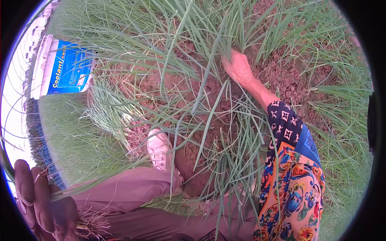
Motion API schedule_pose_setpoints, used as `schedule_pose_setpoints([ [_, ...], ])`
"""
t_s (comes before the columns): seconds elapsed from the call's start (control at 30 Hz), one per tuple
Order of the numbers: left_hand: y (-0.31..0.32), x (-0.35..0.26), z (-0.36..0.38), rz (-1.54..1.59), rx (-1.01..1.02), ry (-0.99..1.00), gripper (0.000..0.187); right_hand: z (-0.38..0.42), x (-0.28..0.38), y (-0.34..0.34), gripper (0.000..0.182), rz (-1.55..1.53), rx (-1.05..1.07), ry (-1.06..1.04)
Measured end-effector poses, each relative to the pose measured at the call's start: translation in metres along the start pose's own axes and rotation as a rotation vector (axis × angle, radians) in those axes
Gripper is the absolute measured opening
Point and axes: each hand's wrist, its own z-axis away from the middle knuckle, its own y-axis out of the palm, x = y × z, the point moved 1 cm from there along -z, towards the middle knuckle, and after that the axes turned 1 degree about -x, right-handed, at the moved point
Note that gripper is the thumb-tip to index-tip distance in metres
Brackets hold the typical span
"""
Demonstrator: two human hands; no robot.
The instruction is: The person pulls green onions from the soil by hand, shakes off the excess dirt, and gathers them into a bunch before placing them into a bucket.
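My left hand (46, 201), in a dark glove, is at the lower left edge with its fingers curled round green stalks; pale roots (94, 225) stick out beside it. Bare and reaching forward from a patterned sleeve (293, 168), my right hand (237, 66) is at the base of a clump of green plants (237, 30), close to the soil. Leaves hide its fingertips, and what they grip cannot be made out. Long green leaves (241, 148) hang below my right forearm.
A white bucket (42, 66) with a blue label stands at the upper left. Beside my shoe (159, 148) lies a bundle of stalks (114, 114) with reddish roots. Brown soil (285, 76) shows between growing plants. Blue mesh (48, 156) runs along the left.
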Motion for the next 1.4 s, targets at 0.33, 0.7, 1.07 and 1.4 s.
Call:
schedule_pose_setpoints([
  [0.33,0.006,0.004,0.003,0.085,0.085,0.03,0.025,-0.01,0.018,0.018,0.023,0.225,0.09,0.05],
  [0.7,0.016,0.006,0.003,0.055,0.224,-0.011,0.011,-0.014,0.011,-0.001,0.031,-0.161,-0.001,0.147],
  [1.07,0.001,0.004,0.006,-0.053,-0.106,0.011,0.035,-0.013,0.017,0.003,0.043,0.138,0.667,0.101],
  [1.4,-0.001,0.007,0.013,-0.03,0.022,-0.021,0.042,-0.016,0.027,0.028,0.031,0.282,0.567,-0.09],
])
